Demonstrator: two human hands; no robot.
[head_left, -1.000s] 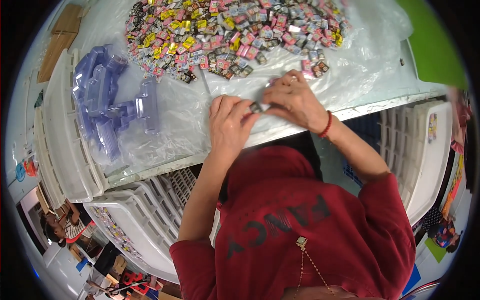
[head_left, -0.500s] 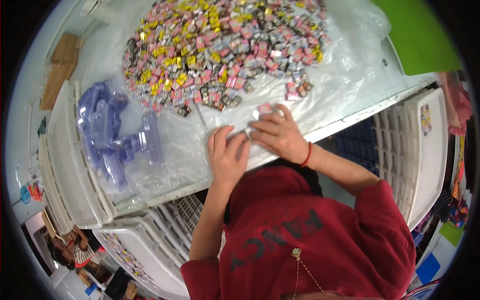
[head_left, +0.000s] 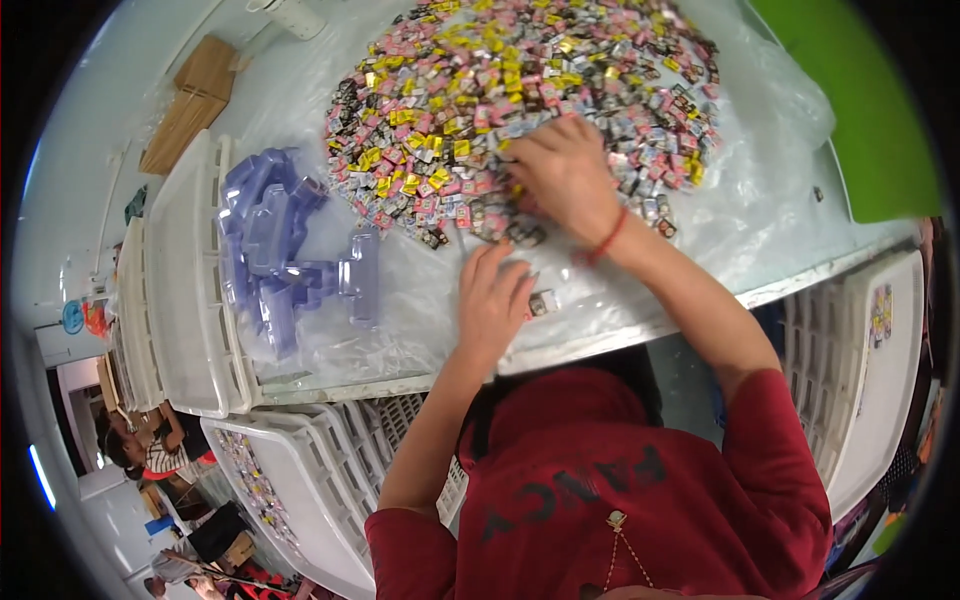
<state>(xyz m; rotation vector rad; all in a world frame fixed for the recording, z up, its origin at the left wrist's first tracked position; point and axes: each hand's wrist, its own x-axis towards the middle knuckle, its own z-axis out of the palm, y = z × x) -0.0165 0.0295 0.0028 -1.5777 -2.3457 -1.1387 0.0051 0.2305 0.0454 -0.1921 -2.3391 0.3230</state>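
Observation:
A wide heap of small rectangular pieces [head_left: 430, 160], pink, yellow, black and silvery, is spread over a clear plastic sheet [head_left: 400, 330] on the table. My right hand [head_left: 568, 175] is over the heap's near part, fingers bent down among the pieces. Its fingertips are hidden, so whether it grips one does not show. Close to the table's front edge, my left hand [head_left: 495, 305] rests on the sheet with fingers apart. Just right of it lie a couple of loose small pieces [head_left: 543, 303].
Bluish clear plastic trays [head_left: 270, 235] are piled left of the heap. White crates [head_left: 185, 290] stand at the left; more stacked crates [head_left: 865, 370] are below the table at right. A green board [head_left: 870, 130] lies far right, a cardboard piece [head_left: 190, 100] far left.
My right hand has moved from beside the left hand at the table edge out onto the heap. My left hand stays near the edge, with loose pieces now visible beside it. The view has shifted.

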